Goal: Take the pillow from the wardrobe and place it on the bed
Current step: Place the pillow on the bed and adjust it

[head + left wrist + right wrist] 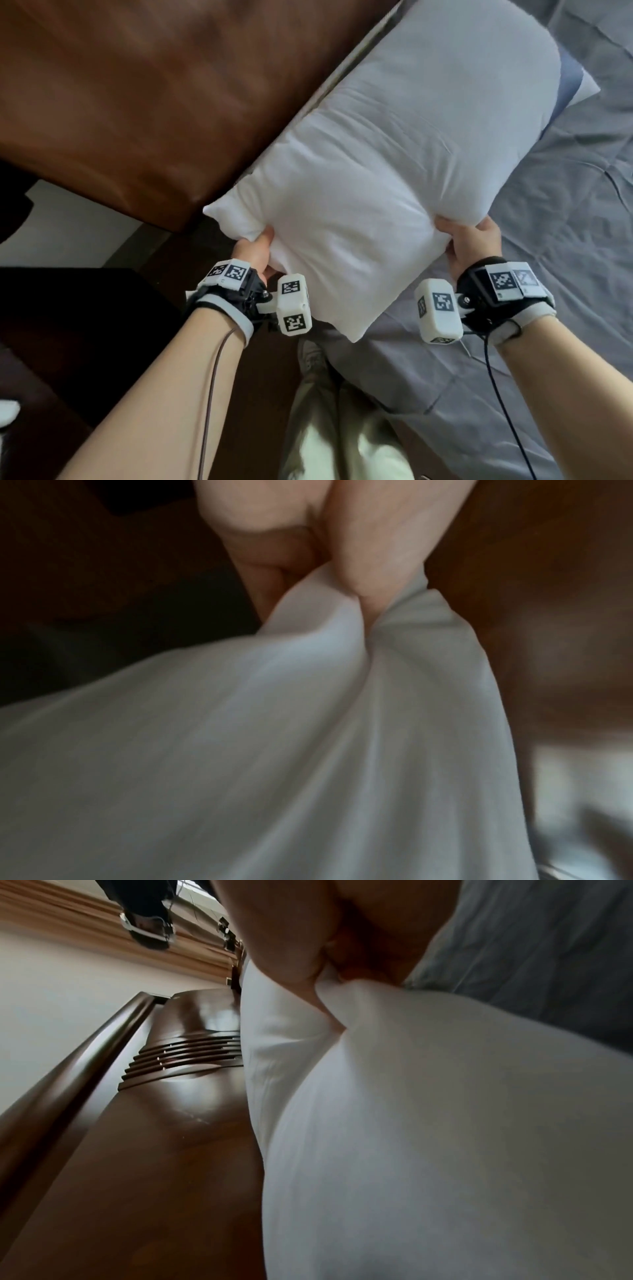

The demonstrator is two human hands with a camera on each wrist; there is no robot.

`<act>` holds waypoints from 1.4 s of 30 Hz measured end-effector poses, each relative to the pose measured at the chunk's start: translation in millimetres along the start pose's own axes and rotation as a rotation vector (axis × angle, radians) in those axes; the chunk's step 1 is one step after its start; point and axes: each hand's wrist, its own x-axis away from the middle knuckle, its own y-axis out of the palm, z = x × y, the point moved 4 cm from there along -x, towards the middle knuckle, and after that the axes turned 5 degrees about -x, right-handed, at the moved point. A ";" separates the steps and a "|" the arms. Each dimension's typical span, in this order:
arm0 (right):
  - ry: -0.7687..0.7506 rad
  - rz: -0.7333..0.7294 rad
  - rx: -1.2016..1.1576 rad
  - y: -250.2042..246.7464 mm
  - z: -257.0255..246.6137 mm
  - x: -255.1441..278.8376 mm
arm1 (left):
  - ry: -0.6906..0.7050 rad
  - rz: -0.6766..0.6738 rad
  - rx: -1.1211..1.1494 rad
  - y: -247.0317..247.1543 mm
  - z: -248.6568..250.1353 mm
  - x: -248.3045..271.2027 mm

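A large white pillow (387,164) stretches from my hands up along the brown headboard (137,102), over the grey-sheeted bed (565,257). My left hand (255,251) grips its near left edge, fingers and thumb bunching the cloth (342,647). My right hand (471,241) grips the near right edge, fingers curled into the fabric (342,1001). Whether the pillow's far end rests on the bed I cannot tell. The wardrobe is not in view.
A second pillow with a blue cover (575,85) peeks out behind the white one at the head of the bed. A dark bedside cabinet (75,329) stands at the left. My legs and a shoe (311,356) are beside the bed's edge.
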 end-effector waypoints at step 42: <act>-0.082 -0.141 -0.113 17.0 -100.2 -23.7 | 0.508 -0.197 0.285 10.9 51.1 69.7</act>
